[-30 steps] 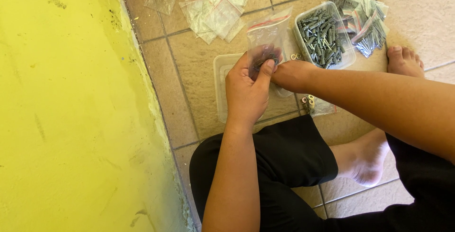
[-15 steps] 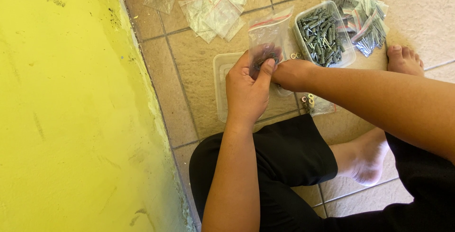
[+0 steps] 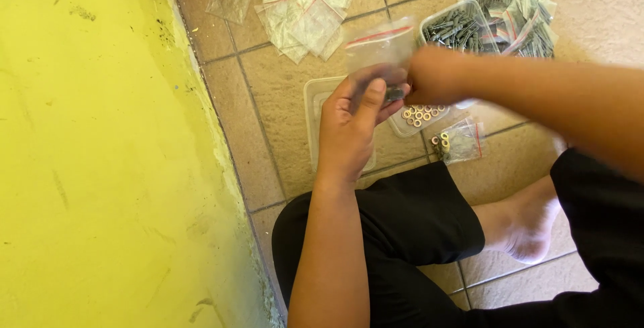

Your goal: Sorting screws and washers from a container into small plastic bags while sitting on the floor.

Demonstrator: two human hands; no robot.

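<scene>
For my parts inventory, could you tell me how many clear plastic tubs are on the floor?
3: a screw tub at top right, a washer tub below the hands, and a tub under the left hand. More may be hidden.

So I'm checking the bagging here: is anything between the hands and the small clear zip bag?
Nothing visible. The left hand already holds the small clear zip bag by its lower end, and the right hand is pressed against the bag from the other side. What the fingers pinch between them is hidden.

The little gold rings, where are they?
In the head view the little gold rings lie in a clear tub on the tile floor, just below the right hand and beside a small bag.
</scene>
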